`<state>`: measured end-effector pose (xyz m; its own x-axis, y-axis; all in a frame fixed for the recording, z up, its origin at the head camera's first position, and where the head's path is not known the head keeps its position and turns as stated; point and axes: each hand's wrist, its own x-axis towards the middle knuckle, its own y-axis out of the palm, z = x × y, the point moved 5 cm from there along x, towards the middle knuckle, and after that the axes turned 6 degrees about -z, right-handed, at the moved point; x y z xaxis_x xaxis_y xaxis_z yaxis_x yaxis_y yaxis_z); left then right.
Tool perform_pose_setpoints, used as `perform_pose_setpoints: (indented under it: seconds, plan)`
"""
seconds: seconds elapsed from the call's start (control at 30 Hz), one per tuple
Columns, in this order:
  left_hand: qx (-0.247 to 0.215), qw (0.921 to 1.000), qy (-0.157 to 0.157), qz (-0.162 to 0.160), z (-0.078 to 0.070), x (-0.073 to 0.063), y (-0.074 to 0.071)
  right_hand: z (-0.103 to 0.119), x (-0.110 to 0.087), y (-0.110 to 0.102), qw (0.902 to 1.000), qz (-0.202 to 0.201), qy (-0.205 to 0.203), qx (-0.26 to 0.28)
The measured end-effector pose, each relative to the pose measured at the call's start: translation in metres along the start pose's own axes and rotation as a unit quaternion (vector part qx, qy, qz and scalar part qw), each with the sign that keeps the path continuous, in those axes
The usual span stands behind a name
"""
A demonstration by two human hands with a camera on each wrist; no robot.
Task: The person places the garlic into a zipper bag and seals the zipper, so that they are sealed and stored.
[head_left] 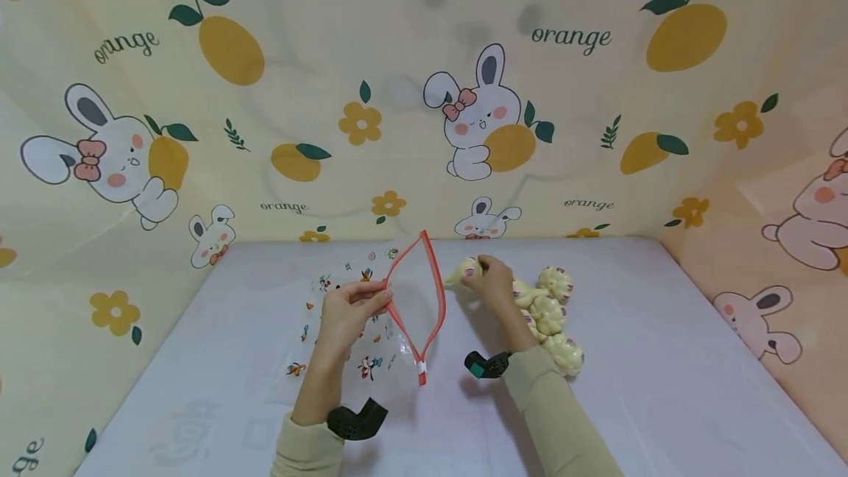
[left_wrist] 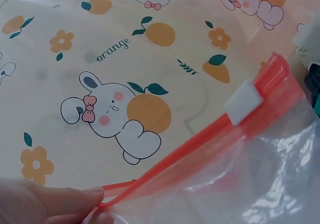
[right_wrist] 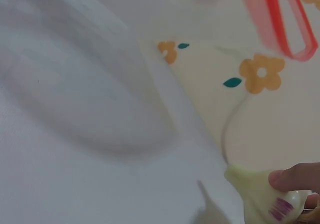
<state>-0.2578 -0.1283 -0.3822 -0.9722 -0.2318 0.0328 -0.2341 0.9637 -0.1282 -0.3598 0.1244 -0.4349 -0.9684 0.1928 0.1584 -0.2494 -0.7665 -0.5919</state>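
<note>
My left hand (head_left: pixel 350 313) pinches the red rim of a clear zip bag (head_left: pixel 380 381) printed with small cartoon figures. Its mouth gapes toward the right, and a white slider (left_wrist: pixel 244 102) sits at the near end of the red zip. To the right of that opening, my right hand (head_left: pixel 495 287) grips a pale garlic bulb (right_wrist: pixel 260 186) with purple patches, its stem pointing left toward the bag. More garlic bulbs (head_left: pixel 548 315) lie in a heap beside and behind the right forearm, which partly covers them.
A white-covered table (head_left: pixel 218 359) spreads under everything. Behind it and at both sides stand cloth walls (head_left: pixel 397 94) printed with rabbits and oranges. A black wrist camera (head_left: pixel 358 419) is strapped on the left wrist, another camera (head_left: pixel 486 365) on the right.
</note>
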Motion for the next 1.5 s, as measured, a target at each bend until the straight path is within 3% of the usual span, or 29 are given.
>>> perform_pose_setpoints:
  seconds: [0.43,0.97,1.27,1.5]
  plan:
    - [0.005,0.9998,-0.016,-0.01,0.003,0.001,0.0,0.015,-0.02,-0.02,0.998,-0.013,-0.021,0.059]
    - [0.002,0.9997,-0.017,-0.017,0.003,0.0,0.001,0.022,-0.055,-0.045,0.9906,-0.016,0.001,0.136]
    - [0.002,0.9997,-0.017,-0.02,0.002,0.0,0.002,0.034,-0.071,-0.062,0.9877,-0.044,-0.018,0.149]
    - [0.005,0.9997,-0.012,-0.021,0.003,0.0,0.004,0.039,-0.076,-0.071,0.985,-0.041,-0.021,0.166]
